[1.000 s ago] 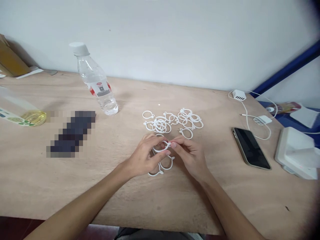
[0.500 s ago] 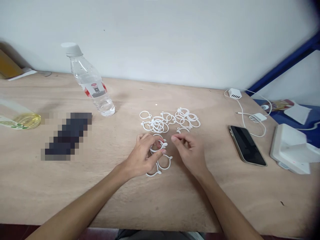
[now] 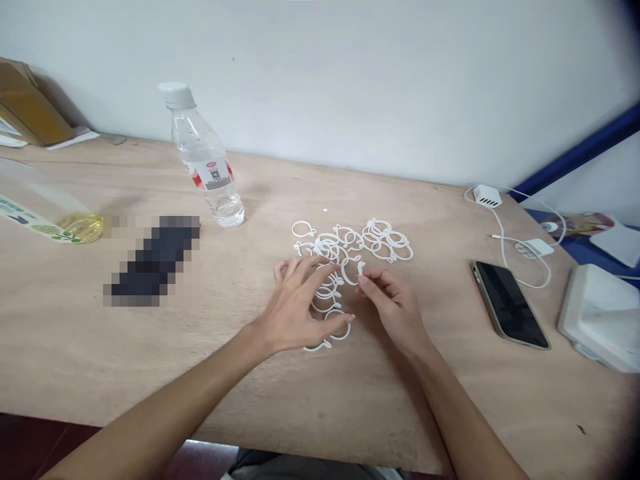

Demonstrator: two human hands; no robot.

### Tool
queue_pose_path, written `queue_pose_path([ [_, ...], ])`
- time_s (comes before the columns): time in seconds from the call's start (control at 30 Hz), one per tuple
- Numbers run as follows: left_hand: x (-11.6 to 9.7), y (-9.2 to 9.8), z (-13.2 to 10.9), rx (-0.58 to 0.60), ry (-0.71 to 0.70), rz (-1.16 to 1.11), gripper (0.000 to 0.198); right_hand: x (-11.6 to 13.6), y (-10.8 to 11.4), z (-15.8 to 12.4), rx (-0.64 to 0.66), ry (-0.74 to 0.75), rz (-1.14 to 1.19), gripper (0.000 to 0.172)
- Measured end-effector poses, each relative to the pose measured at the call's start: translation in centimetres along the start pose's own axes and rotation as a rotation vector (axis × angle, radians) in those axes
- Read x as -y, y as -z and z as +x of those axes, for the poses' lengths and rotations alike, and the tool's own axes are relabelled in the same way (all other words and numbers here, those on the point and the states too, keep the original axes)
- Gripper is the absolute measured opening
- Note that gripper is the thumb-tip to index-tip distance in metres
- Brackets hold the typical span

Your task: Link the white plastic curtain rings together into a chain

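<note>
My right hand pinches the tabbed end of a white plastic ring between thumb and forefinger. That ring is raised at a tilt above the table. My left hand is open, thumb and fingers spread, over several loose white rings with small tabs, and it partly hides them. Its forefinger tip comes close to the held ring; whether they touch I cannot tell. Just beyond both hands lies a loose pile of similar rings, overlapping one another. A single ring sits at the pile's far left.
A clear water bottle stands at the back left. Nearer left are a blurred dark object and a container with yellow liquid. On the right lie a phone, a white charger with cables and a white device.
My right hand has taken hold of a white ring near the pile. My left hand has spread its fingers, the ring no longer between them. The view has shifted slightly left.
</note>
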State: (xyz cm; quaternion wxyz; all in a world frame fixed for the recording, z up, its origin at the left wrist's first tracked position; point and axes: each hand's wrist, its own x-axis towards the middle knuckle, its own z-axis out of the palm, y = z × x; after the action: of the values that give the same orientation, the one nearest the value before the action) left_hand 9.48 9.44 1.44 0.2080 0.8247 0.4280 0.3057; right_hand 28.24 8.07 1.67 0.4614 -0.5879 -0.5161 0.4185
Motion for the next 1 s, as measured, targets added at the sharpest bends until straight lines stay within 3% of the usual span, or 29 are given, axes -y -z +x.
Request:
queue_pose_path([
  [0.13, 0.4, -0.2, 0.0, -0.035, 0.013, -0.01, 0.072, 0.1, -0.3, -0.5, 0.2, -0.051, 0.172, 0.027],
  [0.3, 0.7, -0.5, 0.1, -0.072, -0.087, -0.147, 0.046, -0.4, -0.4, -0.8, 0.328, -0.006, 0.226, 0.022],
  [0.4, 0.5, -0.6, 0.2, -0.084, -0.056, -0.241, 0.036, -0.4, -0.5, -0.8, 0.326, 0.009, 0.218, 0.024],
  [0.6, 0.7, -0.3, 0.2, -0.108, -0.058, -0.289, 0.033, -0.7, -0.5, -0.5, 0.175, -0.042, 0.349, 0.022],
  [0.77, 1.0, -0.4, -0.1, -0.215, -0.267, -0.005, 0.031, -0.8, -0.5, -0.6, 0.141, -0.039, 0.321, 0.03],
  [1.0, 1.1, -0.3, 0.0, -0.326, -0.429, 0.146, 0.026, 0.0, -0.7, -0.8, 0.245, -0.1, 0.279, 0.039],
])
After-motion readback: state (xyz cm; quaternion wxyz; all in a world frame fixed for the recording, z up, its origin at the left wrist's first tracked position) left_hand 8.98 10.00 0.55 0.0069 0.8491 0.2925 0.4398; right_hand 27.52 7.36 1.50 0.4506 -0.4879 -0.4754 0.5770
